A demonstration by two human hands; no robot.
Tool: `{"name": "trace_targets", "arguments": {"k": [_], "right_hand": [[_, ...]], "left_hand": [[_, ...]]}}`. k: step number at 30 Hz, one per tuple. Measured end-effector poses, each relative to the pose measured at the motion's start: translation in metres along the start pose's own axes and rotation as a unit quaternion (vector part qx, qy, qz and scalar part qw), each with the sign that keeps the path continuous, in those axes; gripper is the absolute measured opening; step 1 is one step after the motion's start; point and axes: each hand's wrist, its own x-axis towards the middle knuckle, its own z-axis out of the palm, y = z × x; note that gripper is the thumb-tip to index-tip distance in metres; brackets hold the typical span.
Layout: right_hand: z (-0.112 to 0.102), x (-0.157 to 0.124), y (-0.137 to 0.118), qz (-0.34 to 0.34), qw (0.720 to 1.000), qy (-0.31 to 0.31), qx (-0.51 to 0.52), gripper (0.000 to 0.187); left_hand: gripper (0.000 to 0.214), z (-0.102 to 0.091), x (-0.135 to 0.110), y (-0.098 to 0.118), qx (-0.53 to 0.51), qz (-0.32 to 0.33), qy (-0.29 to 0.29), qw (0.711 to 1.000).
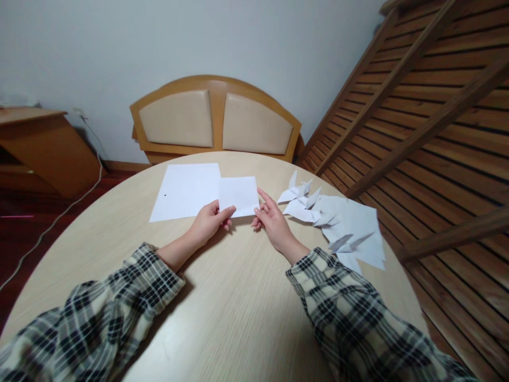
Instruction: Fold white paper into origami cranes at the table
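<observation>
A small white rectangular piece of paper [239,195] is held up just above the table, between my two hands. My left hand [211,220] pinches its lower left corner, thumb on top and fingers curled beneath. At the lower right corner my right hand [274,223] grips the paper between thumb and fingers, the index finger stretched along the right edge. Behind and to the left lies a larger white sheet [186,191] with a small dark spot; the held paper overlaps its right edge in view.
Several folded white paper cranes [302,204] stand at the right of the round wooden table [238,307], beside and on flat white sheets [358,223]. Beyond the table is a padded headboard [217,116]. Wooden slats [437,132] lean at the right. A cable [59,217] runs down at the left.
</observation>
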Motion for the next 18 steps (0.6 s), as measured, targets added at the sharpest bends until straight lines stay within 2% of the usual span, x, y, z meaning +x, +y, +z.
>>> {"name": "trace_targets", "arguments": {"k": [13, 18], "right_hand": [[0.0001, -0.0010, -0.0021, 0.004, 1.000, 0.000, 0.005, 0.066], [-0.0002, -0.0008, -0.0030, 0.001, 1.000, 0.007, -0.002, 0.060]], "left_hand": [[0.027, 0.0018, -0.0002, 0.0006, -0.024, 0.000, 0.000, 1.000], [0.025, 0.0013, -0.0005, 0.0002, -0.029, 0.000, 0.005, 1.000]]}}
